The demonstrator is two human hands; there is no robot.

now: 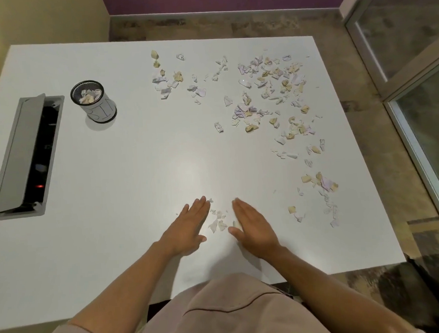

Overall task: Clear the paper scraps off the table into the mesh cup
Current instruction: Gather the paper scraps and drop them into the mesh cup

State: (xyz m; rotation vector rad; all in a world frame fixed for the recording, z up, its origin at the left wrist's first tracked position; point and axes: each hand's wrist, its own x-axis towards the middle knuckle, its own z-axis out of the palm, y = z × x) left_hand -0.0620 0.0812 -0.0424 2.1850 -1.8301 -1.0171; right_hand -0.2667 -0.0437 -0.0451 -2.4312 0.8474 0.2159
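Note:
On the white table (128, 186) a small cluster of paper scraps (218, 221) lies between my two hands near the front edge. My left hand (188, 226) lies flat with straight fingers just left of the cluster. My right hand (252, 225) stands on its edge with straight fingers just right of it, touching a scrap. Several more scraps (268, 92) are scattered over the far right of the table, with a smaller group (166, 78) at the back centre and another (318, 186) near the right edge. The black mesh cup (94, 101), holding some scraps, stands at the back left.
An open cable hatch (27, 156) with a raised grey lid is set into the table at the left. The table's right edge borders the floor and a glass door frame (399, 80). My torso is at the front edge.

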